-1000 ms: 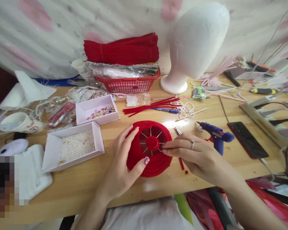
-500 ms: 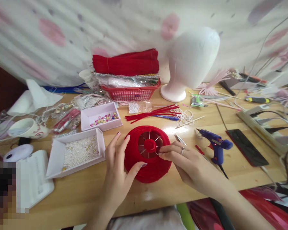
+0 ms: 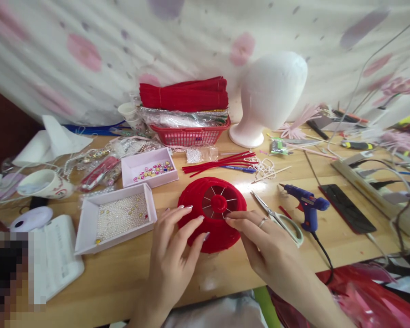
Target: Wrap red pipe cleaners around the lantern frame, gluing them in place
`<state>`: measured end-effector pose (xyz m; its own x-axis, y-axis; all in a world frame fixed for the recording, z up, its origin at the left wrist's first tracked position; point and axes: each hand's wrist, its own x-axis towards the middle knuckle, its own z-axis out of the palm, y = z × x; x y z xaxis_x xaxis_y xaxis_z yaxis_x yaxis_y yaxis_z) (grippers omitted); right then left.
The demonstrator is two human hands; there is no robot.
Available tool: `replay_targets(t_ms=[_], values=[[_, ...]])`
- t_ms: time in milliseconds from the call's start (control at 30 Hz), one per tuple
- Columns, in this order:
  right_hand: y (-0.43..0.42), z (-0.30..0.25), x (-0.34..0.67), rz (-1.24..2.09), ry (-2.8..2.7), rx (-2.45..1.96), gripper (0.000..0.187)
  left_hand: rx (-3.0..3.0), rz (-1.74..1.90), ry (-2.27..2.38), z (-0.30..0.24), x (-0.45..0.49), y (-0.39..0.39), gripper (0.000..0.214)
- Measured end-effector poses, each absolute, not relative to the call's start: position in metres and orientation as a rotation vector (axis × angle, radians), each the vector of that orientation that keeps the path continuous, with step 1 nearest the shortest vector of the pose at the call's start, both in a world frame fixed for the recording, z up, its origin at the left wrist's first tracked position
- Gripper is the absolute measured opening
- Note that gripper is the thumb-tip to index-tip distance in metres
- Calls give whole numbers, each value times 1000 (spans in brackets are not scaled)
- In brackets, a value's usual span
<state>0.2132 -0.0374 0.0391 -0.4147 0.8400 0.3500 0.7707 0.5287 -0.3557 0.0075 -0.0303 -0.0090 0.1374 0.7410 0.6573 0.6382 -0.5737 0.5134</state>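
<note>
A red round lantern-like piece (image 3: 194, 207), with thin spokes and a red hub on top, sits on the wooden table (image 3: 130, 273) in front of me. My left hand (image 3: 172, 246) rests on its near left side with fingers spread over the red surface. My right hand (image 3: 259, 241), a ring on one finger, pinches at the rim of the spoked opening on the right side; what the fingertips hold is too small to make out.
Scissors (image 3: 276, 218) and a blue glue gun (image 3: 305, 202) lie right of the piece. Two pale trays (image 3: 118, 218) of beads sit left. A red basket (image 3: 191, 134) of red pipe cleaners and a white foam head (image 3: 268, 98) stand behind. Loose red stems (image 3: 222, 162) lie mid-table.
My view has tilted, so everything sits lower in frame. My left hand slid down to the near side of the red piece. My right hand stays pinching at the opening; the scissors show now.
</note>
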Motion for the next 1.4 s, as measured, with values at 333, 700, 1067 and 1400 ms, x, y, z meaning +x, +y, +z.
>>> replay_targets(t_ms=[333,700,1067,1400], values=[[-32,42,228,133,-2388,-1214,33,2341,1200,1423,-18,11,-38,44],[-19,41,244,161,-2431,-1107,47,2366,1162,1403,-17,10,-38,45],[-11,38,248,321,-2422,-1095,49,2388,1133,1434,-15,9,-36,47],[-6,36,246,317,-2417,-1052,47,2360,1183,1391,-16,11,-37,45]])
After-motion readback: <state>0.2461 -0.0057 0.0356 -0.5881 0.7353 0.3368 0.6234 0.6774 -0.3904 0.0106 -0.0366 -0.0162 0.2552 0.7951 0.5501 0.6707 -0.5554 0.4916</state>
